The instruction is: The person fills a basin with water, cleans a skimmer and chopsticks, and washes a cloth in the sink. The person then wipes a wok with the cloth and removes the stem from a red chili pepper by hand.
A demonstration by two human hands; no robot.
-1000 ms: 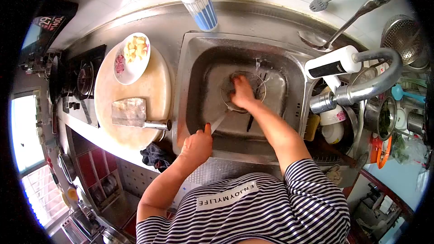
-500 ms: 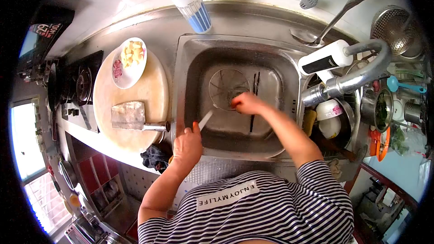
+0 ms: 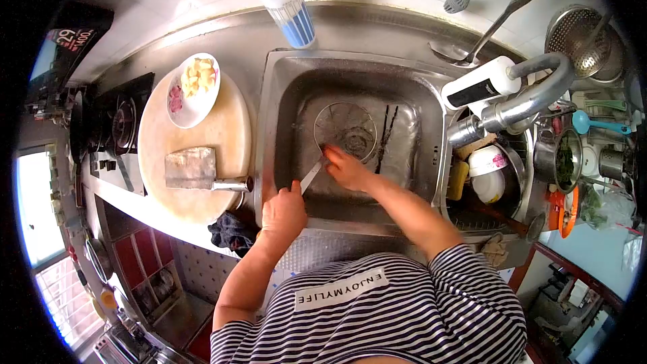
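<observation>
In the sink [image 3: 290, 210], my left hand [image 3: 284, 211] is closed around the flat metal handle of a wire skimmer [image 3: 319, 112], whose round wire head lies over the basin floor. My right hand [image 3: 346, 169] has its fingers bunched at the point where the handle meets the wire rim; its fingertips are partly hidden. A pair of dark chopsticks [image 3: 385, 138] lies in the basin just right of the skimmer's head. The drain shows through the wires.
On the left, a round cutting board [image 3: 155, 138] bears a cleaver [image 3: 192, 168] and a plate of chopped food [image 3: 192, 114]. A blue-capped bottle [image 3: 290, 13] stands behind the sink. The faucet [image 3: 532, 101] and a rack with bowls [image 3: 488, 175] are at the right.
My right hand has moved left and toward me, from over the wire head to where it joins the handle. My left hand still grips the handle.
</observation>
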